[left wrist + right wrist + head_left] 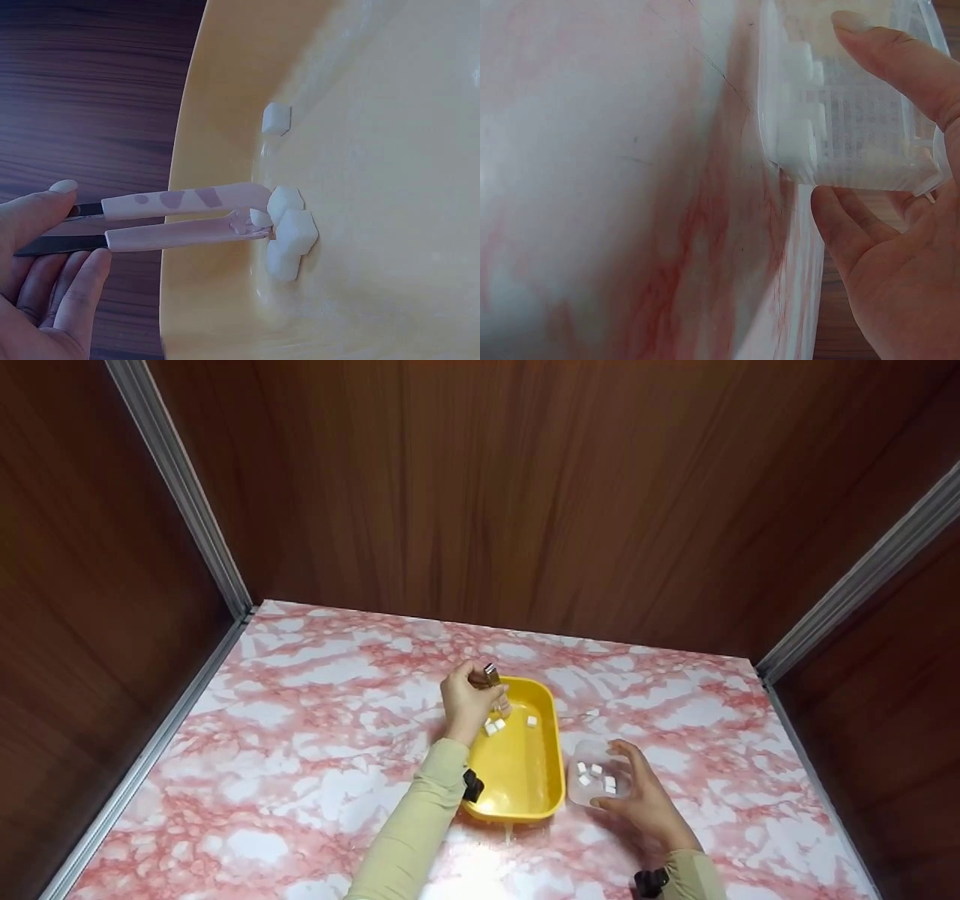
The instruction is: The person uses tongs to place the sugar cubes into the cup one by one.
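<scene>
My left hand (466, 703) pinches a pair of tongs (180, 201) with dark handles and pale pink arms. Inside the yellow tray (517, 806), the tong tips reach a cluster of white cubes (297, 231). One white piece lies partly between the tips; whether they grip it I cannot tell. A single white cube (276, 118) sits apart in the tray. To the right of the tray, my right hand (651, 802) holds a clear plastic container (862, 142) by its sides, thumb on one side and fingers on the other. Several white cubes (596, 770) lie in it.
The tray and container stand side by side on a red-and-white marbled tabletop (315, 735). Dark wood panels (480, 510) rise behind it and at both sides, with metal rails (187, 480) at the corners.
</scene>
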`<action>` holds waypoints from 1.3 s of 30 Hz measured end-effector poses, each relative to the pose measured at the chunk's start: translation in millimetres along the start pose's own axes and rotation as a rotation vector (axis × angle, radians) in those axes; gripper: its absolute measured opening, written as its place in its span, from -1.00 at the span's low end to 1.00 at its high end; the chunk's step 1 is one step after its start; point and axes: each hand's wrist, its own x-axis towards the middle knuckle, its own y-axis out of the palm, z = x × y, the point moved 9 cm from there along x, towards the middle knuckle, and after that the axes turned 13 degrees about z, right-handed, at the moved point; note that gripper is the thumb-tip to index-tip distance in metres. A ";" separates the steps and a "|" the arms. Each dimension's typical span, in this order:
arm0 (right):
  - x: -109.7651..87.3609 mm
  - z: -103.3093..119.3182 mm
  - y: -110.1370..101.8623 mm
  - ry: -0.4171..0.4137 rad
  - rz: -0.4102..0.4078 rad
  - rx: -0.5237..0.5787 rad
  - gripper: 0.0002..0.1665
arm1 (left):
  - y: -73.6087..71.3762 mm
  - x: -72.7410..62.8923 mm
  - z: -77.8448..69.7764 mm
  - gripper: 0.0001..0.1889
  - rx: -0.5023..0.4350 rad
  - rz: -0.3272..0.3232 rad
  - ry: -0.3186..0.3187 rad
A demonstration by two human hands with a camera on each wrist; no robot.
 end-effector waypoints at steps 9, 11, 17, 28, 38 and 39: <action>0.0 0.4 1.0 0.013 0.004 -0.003 0.13 | -1.8 -0.4 0.4 -0.70 -0.026 -0.003 -0.007; 0.0 0.5 0.9 0.015 0.001 -0.004 0.14 | -2.8 -0.6 0.4 -0.71 -0.019 -0.007 -0.001; -0.2 -1.1 0.7 0.027 0.006 0.003 0.15 | -7.3 -0.9 -2.8 -0.70 -0.002 -0.021 0.024; 0.8 -1.7 0.9 0.025 0.031 0.024 0.14 | -11.4 -5.7 -8.6 -0.70 -0.084 -0.021 0.035; 0.2 -2.4 -0.3 0.030 0.017 0.050 0.13 | -13.5 -11.1 -21.8 -0.71 -0.161 -0.017 0.063; 0.1 -2.5 -0.1 0.031 0.018 0.049 0.13 | -14.5 -12.6 -26.8 -0.72 -0.169 -0.014 0.072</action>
